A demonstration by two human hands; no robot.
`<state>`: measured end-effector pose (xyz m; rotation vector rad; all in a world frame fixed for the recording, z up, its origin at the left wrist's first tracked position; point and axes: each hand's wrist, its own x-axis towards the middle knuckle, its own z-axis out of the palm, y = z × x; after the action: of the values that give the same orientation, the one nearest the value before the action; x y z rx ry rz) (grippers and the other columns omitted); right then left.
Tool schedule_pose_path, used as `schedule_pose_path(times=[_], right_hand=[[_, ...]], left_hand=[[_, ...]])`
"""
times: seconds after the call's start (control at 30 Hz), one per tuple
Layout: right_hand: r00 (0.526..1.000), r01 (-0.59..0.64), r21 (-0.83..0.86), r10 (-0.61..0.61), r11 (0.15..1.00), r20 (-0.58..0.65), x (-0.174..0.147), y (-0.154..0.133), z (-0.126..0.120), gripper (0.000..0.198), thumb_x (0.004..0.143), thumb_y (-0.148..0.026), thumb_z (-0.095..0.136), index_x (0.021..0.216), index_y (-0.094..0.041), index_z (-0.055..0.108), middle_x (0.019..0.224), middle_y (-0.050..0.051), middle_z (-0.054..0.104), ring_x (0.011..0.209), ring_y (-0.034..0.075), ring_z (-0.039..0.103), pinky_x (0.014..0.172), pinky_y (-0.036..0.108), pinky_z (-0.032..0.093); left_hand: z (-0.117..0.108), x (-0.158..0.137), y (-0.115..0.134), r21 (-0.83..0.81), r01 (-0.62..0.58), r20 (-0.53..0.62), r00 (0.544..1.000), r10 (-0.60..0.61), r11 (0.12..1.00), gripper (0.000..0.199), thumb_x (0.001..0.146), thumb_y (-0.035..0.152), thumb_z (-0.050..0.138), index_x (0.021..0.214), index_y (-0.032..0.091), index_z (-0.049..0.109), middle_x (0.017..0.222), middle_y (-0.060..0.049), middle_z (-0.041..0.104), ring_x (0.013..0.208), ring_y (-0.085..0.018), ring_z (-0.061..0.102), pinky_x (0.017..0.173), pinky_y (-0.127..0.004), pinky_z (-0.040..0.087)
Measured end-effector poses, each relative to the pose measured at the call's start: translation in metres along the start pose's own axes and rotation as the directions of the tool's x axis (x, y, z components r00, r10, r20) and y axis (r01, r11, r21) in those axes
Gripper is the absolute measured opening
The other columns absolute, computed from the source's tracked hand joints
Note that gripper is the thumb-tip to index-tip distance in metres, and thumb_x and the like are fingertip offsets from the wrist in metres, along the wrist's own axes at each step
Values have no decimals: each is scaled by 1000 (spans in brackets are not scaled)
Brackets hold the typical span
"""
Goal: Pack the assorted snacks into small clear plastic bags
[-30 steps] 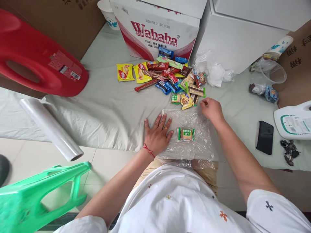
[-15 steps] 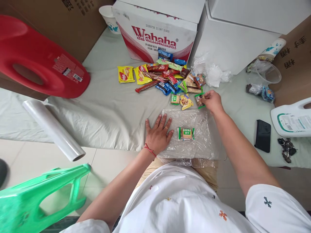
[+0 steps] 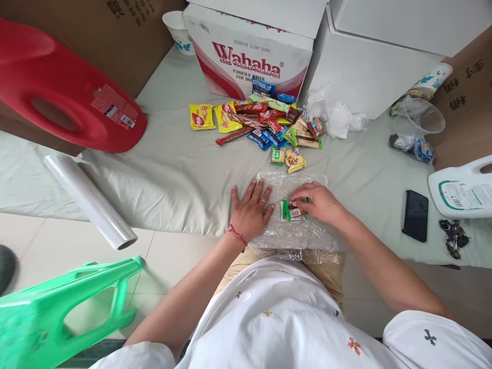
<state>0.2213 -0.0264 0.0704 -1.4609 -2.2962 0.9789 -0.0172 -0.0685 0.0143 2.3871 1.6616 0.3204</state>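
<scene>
My left hand (image 3: 251, 210) lies flat with fingers spread, its thumb side on the left part of a sheet of clear plastic film (image 3: 265, 238). In my right hand (image 3: 319, 201) is a small green-edged snack packet (image 3: 295, 212), pinched between thumb and fingers. That packet is over another green-and-white biscuit packet on the film and hides most of it. Just beyond the film are a green biscuit packet (image 3: 277, 156) and a yellow cookie packet (image 3: 295, 160). A pile of wrapped snacks (image 3: 265, 115) spreads in front of the Wahaba-style "Wahaha" carton (image 3: 249, 56).
At left stand a red jug (image 3: 77, 97), a roll of plastic film (image 3: 90, 202) and a green stool (image 3: 77, 307). To the right lie a black phone (image 3: 415, 215), keys (image 3: 454, 238) and a white bottle (image 3: 461, 187). Crumpled clear plastic (image 3: 340, 118) rests beside the pile.
My right hand has brought the green-edged packet from beside the yellow cookie packet back toward me, onto the biscuit packet on the film. My left hand has stayed in place.
</scene>
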Motion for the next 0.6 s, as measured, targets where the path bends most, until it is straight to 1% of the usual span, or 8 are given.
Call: schedule_pose_path(times=[0.07, 0.1, 0.17, 0.2, 0.27, 0.37, 0.5, 0.6], right_hand=[[1000, 28, -139, -30, 990, -10, -1, 0, 2, 27, 94, -42, 68, 109, -22, 80, 115, 10, 75, 103, 27, 62, 96, 41, 45], [1000, 28, -200, -30, 979, -7, -2, -2, 2, 37, 93, -48, 69, 118, -21, 77, 121, 11, 73, 105, 29, 60, 95, 42, 45], [999, 20, -316, -10, 948, 32, -7, -11, -1, 61, 86, -56, 76, 133, -18, 69, 129, 14, 69, 108, 33, 56, 93, 44, 45], [998, 18, -373, 6, 928, 64, -10, -16, -2, 68, 81, -57, 80, 134, -17, 67, 130, 15, 68, 109, 34, 54, 92, 45, 45], [992, 18, -465, 42, 885, 119, -15, -26, -3, 62, 78, -48, 86, 129, -17, 69, 125, 16, 68, 109, 36, 52, 89, 45, 44], [989, 11, -525, 67, 851, 128, -20, -35, 2, 41, 81, -35, 84, 116, -17, 71, 115, 16, 68, 109, 35, 51, 86, 44, 42], [992, 9, -536, 61, 844, 113, -26, -37, 9, 34, 85, -39, 80, 109, -17, 70, 113, 16, 67, 108, 34, 50, 83, 43, 41], [994, 19, -531, 40, 847, 98, -30, -33, 12, 40, 85, -43, 80, 114, -17, 70, 119, 15, 68, 110, 35, 50, 85, 43, 41]], left_hand=[[0, 0, 0, 6, -3, -2, 1000, 3, 1000, 57, 107, 48, 31, 158, 26, 42, 169, -10, 31, 157, -32, 29, 124, -74, 2], [0, 0, 0, 7, -4, -4, 1000, 4, 1000, 57, 107, 48, 31, 158, 26, 42, 169, -10, 31, 157, -32, 29, 124, -74, 3], [-1, 0, 0, 8, -5, -5, 1000, 5, 1000, 57, 106, 47, 32, 158, 26, 42, 169, -10, 31, 157, -32, 29, 124, -74, 3], [-1, 0, 0, 7, -4, -4, 1000, 4, 1000, 57, 106, 47, 32, 158, 26, 42, 169, -10, 31, 157, -33, 29, 123, -74, 4], [-1, 0, 0, 4, 1, -1, 1000, -1, 1000, 57, 106, 47, 34, 158, 26, 43, 169, -10, 31, 157, -34, 29, 123, -75, 5], [-1, 0, 0, -5, -2, -1, 1000, 2, 1000, 57, 106, 47, 35, 158, 26, 43, 169, -11, 32, 157, -35, 30, 122, -76, 6], [0, 1, 0, -16, -14, -10, 1000, 14, 1000, 57, 106, 47, 35, 158, 25, 42, 168, -11, 33, 157, -34, 30, 122, -76, 4], [0, 0, -1, -31, -10, -25, 1000, 9, 999, 56, 106, 46, 36, 157, 25, 44, 168, -12, 34, 156, -33, 31, 123, -75, 5]])
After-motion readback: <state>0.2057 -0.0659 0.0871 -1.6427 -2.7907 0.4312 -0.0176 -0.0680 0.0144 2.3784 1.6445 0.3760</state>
